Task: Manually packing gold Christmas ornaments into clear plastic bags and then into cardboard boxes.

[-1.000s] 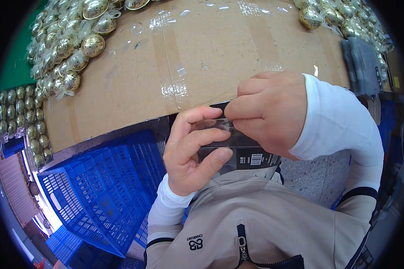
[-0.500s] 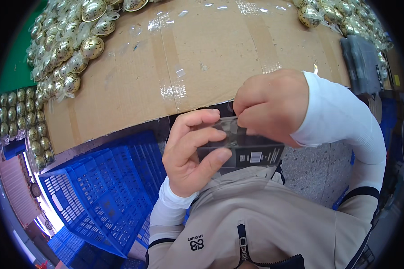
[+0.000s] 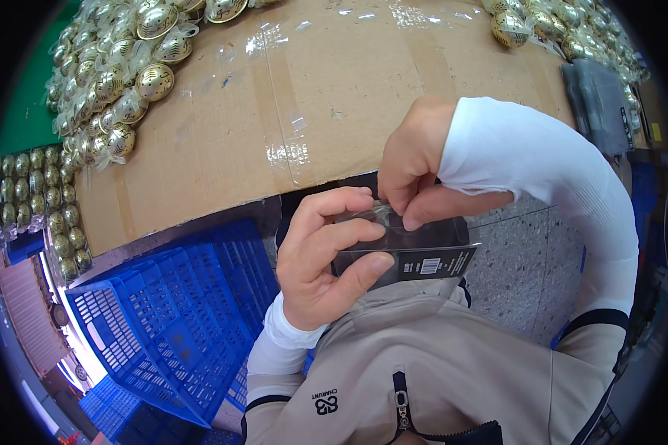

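Observation:
Close to my body, at the near edge of the cardboard-covered table, I hold a clear plastic packaging box [image 3: 438, 236] with a dark panel and a barcode on it. My left hand [image 3: 326, 256] grips the box from its left side, with thumb and fingers curved around it. Above its right part, my right hand [image 3: 430, 167] has thumb and forefinger closed at the top of the clear plastic. Whatever lies between those fingertips is too small to make out.
Gold bell-like ornaments with ribbons [image 3: 119, 74] pile up at the far left, with more ornaments [image 3: 512, 28] at the far right. Flat clear plastic packs [image 3: 601, 107] stack on the right. Blue crates [image 3: 178, 319] stand below left; a cardboard sheet [image 3: 334, 89] covers the table.
My right hand has shifted left and turned, its thumb now lower over the box. The box tilts a little, so its barcode panel sits slightly further right. My left hand keeps its grip.

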`<action>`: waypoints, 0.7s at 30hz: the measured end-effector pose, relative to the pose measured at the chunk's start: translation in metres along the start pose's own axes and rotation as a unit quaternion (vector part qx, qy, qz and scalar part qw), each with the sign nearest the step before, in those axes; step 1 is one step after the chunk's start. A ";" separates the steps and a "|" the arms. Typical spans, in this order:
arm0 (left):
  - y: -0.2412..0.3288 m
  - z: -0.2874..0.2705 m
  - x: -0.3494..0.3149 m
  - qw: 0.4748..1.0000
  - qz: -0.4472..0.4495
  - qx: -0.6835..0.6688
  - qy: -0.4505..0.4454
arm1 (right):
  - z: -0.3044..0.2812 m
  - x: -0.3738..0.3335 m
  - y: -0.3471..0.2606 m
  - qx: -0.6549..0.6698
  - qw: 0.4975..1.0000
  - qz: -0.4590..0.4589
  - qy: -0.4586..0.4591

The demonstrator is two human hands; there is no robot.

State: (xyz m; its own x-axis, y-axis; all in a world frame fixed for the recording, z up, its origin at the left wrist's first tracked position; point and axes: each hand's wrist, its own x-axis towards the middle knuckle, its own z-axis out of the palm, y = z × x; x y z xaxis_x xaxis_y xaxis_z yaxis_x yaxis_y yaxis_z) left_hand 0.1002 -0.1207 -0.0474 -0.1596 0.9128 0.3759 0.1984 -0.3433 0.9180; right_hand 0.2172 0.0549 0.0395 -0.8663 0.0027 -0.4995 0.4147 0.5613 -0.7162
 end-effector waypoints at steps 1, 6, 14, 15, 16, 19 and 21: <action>0.001 0.001 0.000 1.000 0.002 -0.005 0.001 | -0.001 0.000 -0.001 0.008 1.000 -0.003 -0.001; 0.000 -0.001 -0.001 1.000 -0.004 0.000 0.006 | 0.001 0.002 0.003 0.015 0.999 -0.039 -0.006; -0.001 0.001 -0.003 1.000 -0.001 -0.005 0.001 | 0.003 0.002 -0.032 -0.136 0.986 0.092 -0.026; -0.001 0.001 -0.002 1.000 0.002 -0.018 -0.003 | 0.005 0.001 -0.031 -0.140 0.989 0.055 -0.008; -0.002 0.001 -0.002 1.000 0.005 -0.030 -0.007 | 0.006 0.001 -0.029 -0.145 0.989 0.018 0.009; -0.002 0.001 0.000 0.999 0.011 -0.026 -0.021 | 0.009 -0.002 -0.023 -0.155 0.982 -0.094 0.060; -0.002 -0.001 0.000 0.999 0.009 -0.034 -0.017 | 0.004 -0.004 -0.023 -0.088 0.995 0.015 0.033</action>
State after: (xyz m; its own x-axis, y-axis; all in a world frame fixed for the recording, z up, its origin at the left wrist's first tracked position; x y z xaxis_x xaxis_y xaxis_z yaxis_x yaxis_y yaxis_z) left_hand 0.0992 -0.1199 -0.0491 -0.1236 0.9127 0.3894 0.1338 -0.3735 0.9179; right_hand 0.2121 0.0392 0.0558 -0.8733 0.0724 -0.4817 0.3899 0.6966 -0.6023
